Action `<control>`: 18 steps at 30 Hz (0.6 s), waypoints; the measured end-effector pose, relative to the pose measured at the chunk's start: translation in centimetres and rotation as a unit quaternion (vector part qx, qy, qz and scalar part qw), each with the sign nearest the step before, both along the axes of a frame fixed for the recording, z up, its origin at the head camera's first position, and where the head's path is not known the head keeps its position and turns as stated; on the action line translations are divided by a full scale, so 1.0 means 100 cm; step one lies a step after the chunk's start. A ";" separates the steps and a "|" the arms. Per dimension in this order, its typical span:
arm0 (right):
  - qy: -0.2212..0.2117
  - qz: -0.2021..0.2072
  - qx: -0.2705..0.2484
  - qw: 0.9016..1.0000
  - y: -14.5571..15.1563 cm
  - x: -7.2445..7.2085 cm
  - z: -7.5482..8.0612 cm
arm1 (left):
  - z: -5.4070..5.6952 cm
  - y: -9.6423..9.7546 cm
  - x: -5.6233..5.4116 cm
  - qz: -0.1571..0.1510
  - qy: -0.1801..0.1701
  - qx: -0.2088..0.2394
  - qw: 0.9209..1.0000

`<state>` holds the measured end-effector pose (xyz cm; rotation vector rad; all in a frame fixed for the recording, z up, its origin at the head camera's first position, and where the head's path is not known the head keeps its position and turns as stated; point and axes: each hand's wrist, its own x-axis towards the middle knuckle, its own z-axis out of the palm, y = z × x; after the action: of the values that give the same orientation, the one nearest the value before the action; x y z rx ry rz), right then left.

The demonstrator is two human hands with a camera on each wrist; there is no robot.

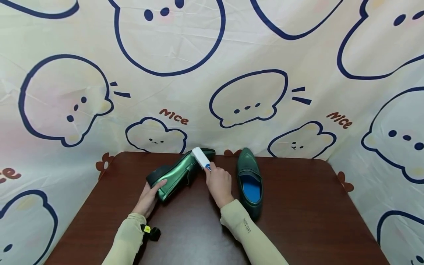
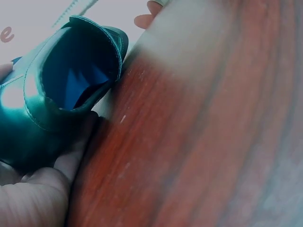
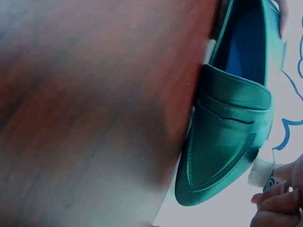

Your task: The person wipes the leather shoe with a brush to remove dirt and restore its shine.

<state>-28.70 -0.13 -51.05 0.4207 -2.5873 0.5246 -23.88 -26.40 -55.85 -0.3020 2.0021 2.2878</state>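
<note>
Tipped on its side, a green loafer (image 1: 175, 176) shows its blue insole in the left wrist view. My left hand (image 1: 147, 198) grips it by the heel end, thumb on the upper. A small white brush (image 1: 200, 157) with a blue mark lies against the loafer's side near the toe. My right hand (image 1: 219, 182) holds that brush; its curled fingers (image 3: 279, 203) show at the lower right of the right wrist view. The second green loafer (image 1: 250, 184) stands upright to the right of my right hand, toe toward the back, blue insole showing.
The brown wooden table (image 1: 298, 206) carries both shoes. A cream curtain (image 1: 185, 92) printed with cartoon faces hangs behind its far edge and along both sides. A black wrist camera (image 1: 154, 234) sits by my left sleeve.
</note>
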 end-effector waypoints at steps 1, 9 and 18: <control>-0.003 0.009 -0.003 1.000 0.001 0.000 0.001 | -0.001 0.000 -0.001 -0.001 0.002 0.003 1.000; -0.020 0.164 -0.001 0.986 -0.005 0.019 0.001 | -0.003 0.002 -0.002 0.009 0.001 -0.011 1.000; 0.002 0.052 -0.020 0.998 0.002 0.002 -0.002 | -0.005 0.002 -0.002 0.001 0.008 -0.003 1.000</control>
<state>-28.51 0.11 -51.23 0.5450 -2.5562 0.6085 -24.06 -26.15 -56.30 -0.2889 2.0178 2.2922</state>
